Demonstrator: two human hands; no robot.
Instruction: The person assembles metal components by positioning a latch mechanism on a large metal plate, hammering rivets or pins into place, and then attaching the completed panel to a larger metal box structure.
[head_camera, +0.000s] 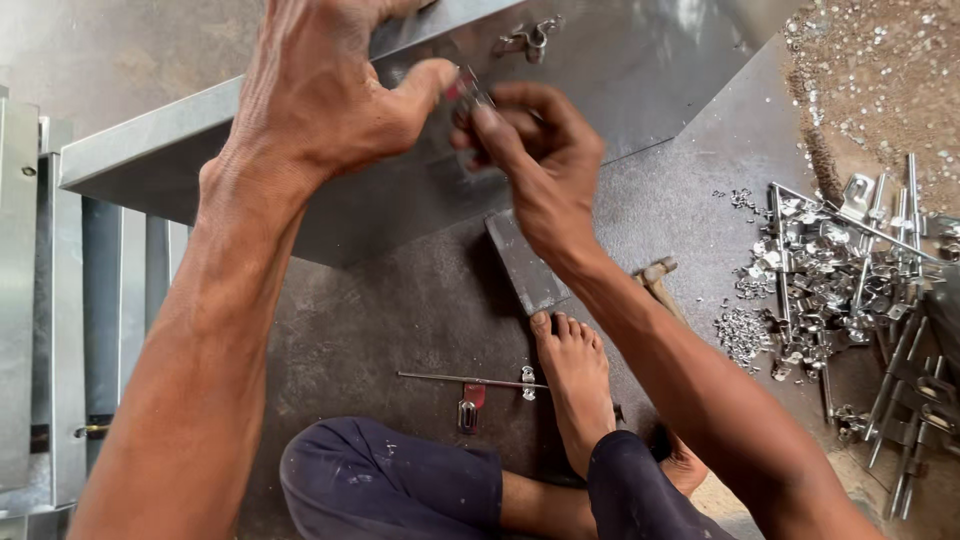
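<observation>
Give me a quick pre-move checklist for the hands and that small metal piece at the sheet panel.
1. Small metal piece pinched between both hands: ok.
2. Left hand thumb on the piece: ok.
3. Right hand fingertips on it: ok.
4. Sheet panel propped steady: cannot tell.
5. Piece lined up with a hole: cannot tell, fingers hide it.
6. Foot away from the rod: not ok, the rod's end lies right by it.

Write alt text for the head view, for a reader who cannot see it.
Both hands, left hand and right hand, pinch a small metal fitting against a grey sheet-metal panel. The person sits on the floor, a bare foot beside a thin rod, with a pile of metal hardware at right.
</observation>
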